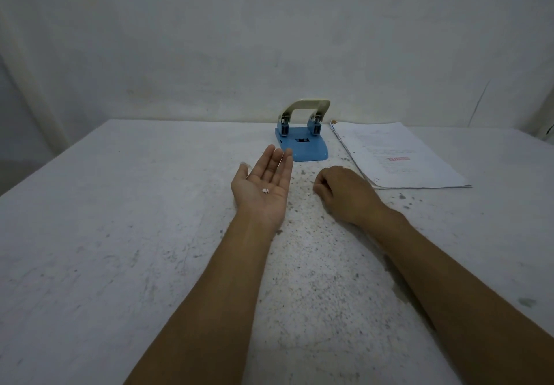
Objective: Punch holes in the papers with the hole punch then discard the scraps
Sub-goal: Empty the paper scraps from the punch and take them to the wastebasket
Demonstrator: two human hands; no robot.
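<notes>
A blue hole punch (302, 141) with a cream handle stands upright near the table's far edge. Right of it lies a stack of white papers (398, 156) with a red stamp. My left hand (263, 186) lies palm up just in front of the punch, fingers straight, with a few tiny white paper scraps (265, 190) resting in the palm. My right hand (341, 192) rests knuckles up on the table beside the papers' near corner, its fingers curled down; one small scrap (308, 194) lies on the table by its fingertips. I cannot see whether the fingers pinch anything.
The white speckled table (120, 234) runs back to a pale wall (269, 39). Its left edge drops off at the far left. Small dark specks dot the surface around my hands.
</notes>
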